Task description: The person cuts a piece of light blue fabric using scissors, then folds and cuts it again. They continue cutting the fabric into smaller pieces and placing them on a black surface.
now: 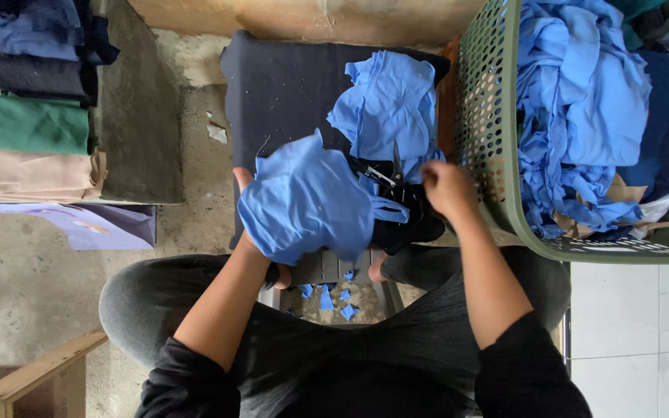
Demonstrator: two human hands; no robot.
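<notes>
Blue cloth piece [307,201] bunched in left hand [245,186], fingers hidden beneath fabric but clearly gripping it, held above dark work pad [280,85]. Right hand [447,188] at scissors [395,174] on pad's near right corner, fingers curled down; closed on handles or only touching, cannot tell. Second blue piece [389,101] lies on pad behind scissors. Green basket [485,116] right of pad holds more blue cloth. Fabric looks light, limp, floppy: best gathered at edge or fold.

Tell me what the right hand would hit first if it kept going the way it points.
The right hand points up-left toward the scissors on the dark cloth; it would probably meet them first, though depth is unclear.
</notes>
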